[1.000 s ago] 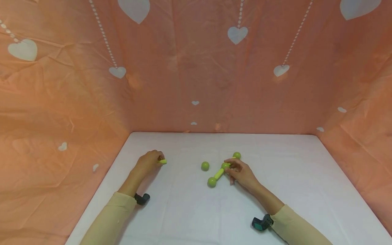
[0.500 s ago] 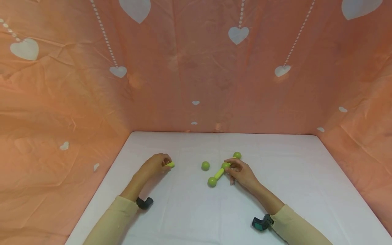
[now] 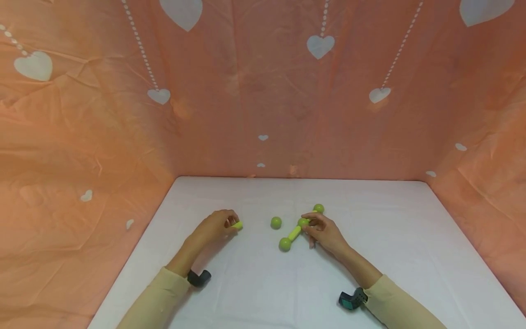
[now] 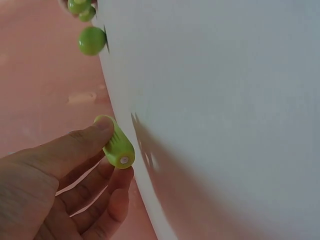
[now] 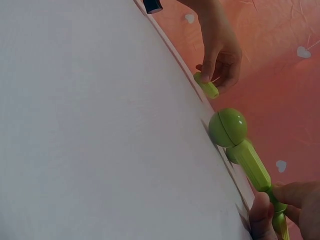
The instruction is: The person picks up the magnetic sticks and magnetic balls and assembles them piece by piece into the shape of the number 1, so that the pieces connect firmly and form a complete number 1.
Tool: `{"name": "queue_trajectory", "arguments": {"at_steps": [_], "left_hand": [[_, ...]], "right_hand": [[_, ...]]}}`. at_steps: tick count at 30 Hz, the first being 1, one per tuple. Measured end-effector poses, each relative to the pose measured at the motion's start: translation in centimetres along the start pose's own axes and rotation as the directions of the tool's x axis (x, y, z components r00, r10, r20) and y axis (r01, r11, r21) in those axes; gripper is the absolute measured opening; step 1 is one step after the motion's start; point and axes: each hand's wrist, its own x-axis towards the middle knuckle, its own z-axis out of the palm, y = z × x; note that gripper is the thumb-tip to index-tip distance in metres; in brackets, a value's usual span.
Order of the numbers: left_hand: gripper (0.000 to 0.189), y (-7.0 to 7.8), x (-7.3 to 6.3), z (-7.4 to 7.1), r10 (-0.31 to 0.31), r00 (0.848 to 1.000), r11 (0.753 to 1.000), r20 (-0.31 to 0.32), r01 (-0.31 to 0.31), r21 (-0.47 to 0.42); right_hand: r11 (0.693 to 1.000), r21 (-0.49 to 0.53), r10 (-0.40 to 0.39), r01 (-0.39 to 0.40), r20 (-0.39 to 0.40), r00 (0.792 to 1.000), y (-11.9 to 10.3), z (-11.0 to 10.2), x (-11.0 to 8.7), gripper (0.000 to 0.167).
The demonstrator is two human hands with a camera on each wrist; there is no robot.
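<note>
My left hand (image 3: 215,225) pinches a short yellow-green rod (image 4: 120,147) between thumb and fingers, held just above the tabletop. A small silvery disc shows in the rod's end. My right hand (image 3: 327,235) pinches the middle ball (image 3: 302,222) of a straight piece of balls and rods. From there a ribbed rod (image 5: 253,166) runs to the near green ball (image 3: 285,244). Another rod, mostly covered by the fingers, leads to the far ball (image 3: 318,208). Between the two hands, a loose green ball (image 3: 276,222) sits on the table, touching nothing else.
The white-covered table (image 3: 255,292) ends at an orange cloth (image 3: 263,105) with white hearts, which stands behind it and at both sides. Dark devices are strapped on the left wrist (image 3: 199,278) and the right wrist (image 3: 353,299).
My left hand has moved right and slightly nearer with the rod, toward the loose ball. The right hand and the piece it holds have stayed in place.
</note>
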Motion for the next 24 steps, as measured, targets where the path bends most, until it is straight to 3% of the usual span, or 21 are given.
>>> {"name": "queue_trajectory", "arguments": {"at_steps": [8, 17, 24], "left_hand": [[0.015, 1.8, -0.5, 0.8, 0.041, 0.999, 0.998, 0.007, -0.040, -0.046], [0.015, 3.5, -1.2, 2.1, 0.131, 0.991, 0.990, 0.011, -0.130, -0.056], [0.017, 4.5, -1.4, 3.0, 0.156, 0.986, 0.984, 0.053, -0.151, -0.095]], "right_hand": [[1.000, -0.019, 0.002, -0.002, -0.022, 1.000, 0.1, 0.1, 0.1, 0.037], [0.999, -0.027, -0.019, 0.018, -0.027, 0.999, 0.1, 0.2, 0.0, 0.038], [1.000, -0.026, -0.006, 0.006, -0.026, 1.000, -0.1, 0.2, 0.0, 0.038]]}}
